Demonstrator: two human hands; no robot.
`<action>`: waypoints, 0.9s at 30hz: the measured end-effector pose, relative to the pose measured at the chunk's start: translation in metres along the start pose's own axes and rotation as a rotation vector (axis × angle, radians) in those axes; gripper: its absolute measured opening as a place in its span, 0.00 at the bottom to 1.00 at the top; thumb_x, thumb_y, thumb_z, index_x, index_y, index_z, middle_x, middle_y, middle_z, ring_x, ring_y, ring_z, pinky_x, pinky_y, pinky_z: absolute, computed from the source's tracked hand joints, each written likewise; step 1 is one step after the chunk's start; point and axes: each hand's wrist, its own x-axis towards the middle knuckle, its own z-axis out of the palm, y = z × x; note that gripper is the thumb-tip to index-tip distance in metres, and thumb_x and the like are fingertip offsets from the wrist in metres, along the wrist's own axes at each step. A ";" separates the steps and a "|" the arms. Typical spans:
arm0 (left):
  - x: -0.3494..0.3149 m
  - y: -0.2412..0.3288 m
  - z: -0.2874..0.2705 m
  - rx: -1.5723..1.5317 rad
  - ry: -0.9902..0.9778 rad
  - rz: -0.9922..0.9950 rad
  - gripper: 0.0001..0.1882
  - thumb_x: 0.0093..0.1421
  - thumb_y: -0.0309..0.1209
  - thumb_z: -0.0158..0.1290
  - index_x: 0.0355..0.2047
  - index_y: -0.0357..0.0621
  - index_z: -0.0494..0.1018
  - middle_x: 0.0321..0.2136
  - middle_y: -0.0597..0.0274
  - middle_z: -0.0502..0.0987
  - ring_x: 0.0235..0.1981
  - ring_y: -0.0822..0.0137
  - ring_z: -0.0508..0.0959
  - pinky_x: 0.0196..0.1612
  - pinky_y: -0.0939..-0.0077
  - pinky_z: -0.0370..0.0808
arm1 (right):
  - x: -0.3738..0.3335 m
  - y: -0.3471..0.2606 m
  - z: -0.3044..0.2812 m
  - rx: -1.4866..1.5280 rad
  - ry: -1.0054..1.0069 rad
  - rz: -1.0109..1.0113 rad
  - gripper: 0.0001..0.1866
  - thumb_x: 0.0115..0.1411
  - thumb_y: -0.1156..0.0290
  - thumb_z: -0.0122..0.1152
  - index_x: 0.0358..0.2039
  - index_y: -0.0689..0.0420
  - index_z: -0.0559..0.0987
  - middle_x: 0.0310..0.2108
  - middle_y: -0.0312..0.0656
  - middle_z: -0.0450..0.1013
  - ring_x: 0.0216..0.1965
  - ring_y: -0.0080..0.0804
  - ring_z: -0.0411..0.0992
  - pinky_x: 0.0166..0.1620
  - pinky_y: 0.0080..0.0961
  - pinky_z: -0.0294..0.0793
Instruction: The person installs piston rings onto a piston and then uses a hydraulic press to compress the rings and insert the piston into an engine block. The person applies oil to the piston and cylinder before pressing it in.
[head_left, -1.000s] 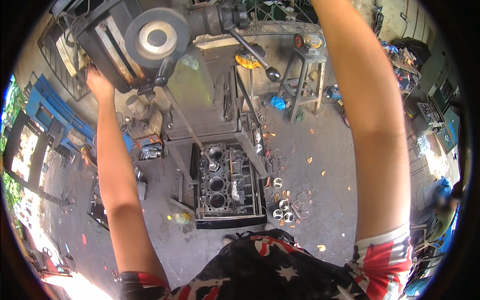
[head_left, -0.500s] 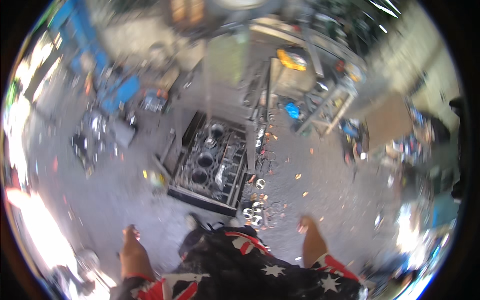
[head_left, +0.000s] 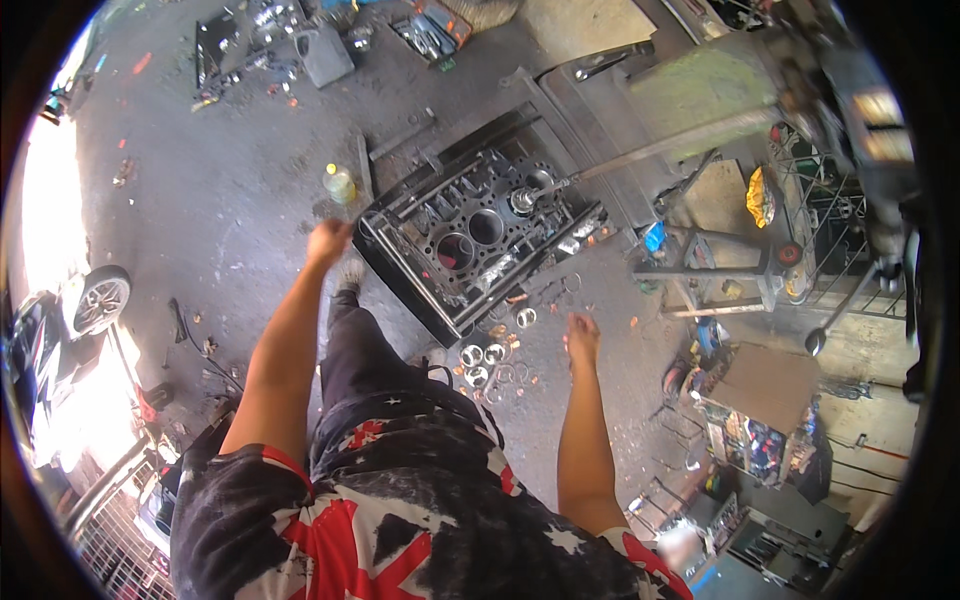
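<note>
My left hand (head_left: 328,243) hangs beside the near left corner of a black metal frame around an engine block (head_left: 487,228); its fingers are mostly hidden and I see nothing in it. My right hand (head_left: 581,335) is held out over the floor, right of some loose metal rings, its fingers partly bent and apart with nothing between them. The block shows several round bores. A rod with a metal fitting (head_left: 522,201) at its end reaches into one far bore. Just beyond my left hand stands a clear bottle (head_left: 339,184) with a yellow cap.
Several metal rings (head_left: 472,355) lie near my feet. A metal stand (head_left: 710,270) and a board-topped box (head_left: 765,385) are to the right. A tray of tools (head_left: 430,30) sits at the far side. A wheel (head_left: 100,300) stands at the left.
My view has turned, so the engine block now lies slanted and closer. Both arms reach farther into view, the left hand now near the frame's corner. One foot shows stepping beside the frame.
</note>
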 end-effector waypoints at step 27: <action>0.135 0.323 0.327 0.117 -1.433 0.687 0.46 0.57 0.78 0.45 0.31 0.45 0.85 0.39 0.53 0.83 0.45 0.60 0.81 0.56 0.57 0.71 | 0.218 -0.090 0.292 -0.399 0.974 -0.463 0.26 0.63 0.69 0.55 0.59 0.68 0.65 0.48 0.56 0.66 0.50 0.56 0.67 0.57 0.54 0.67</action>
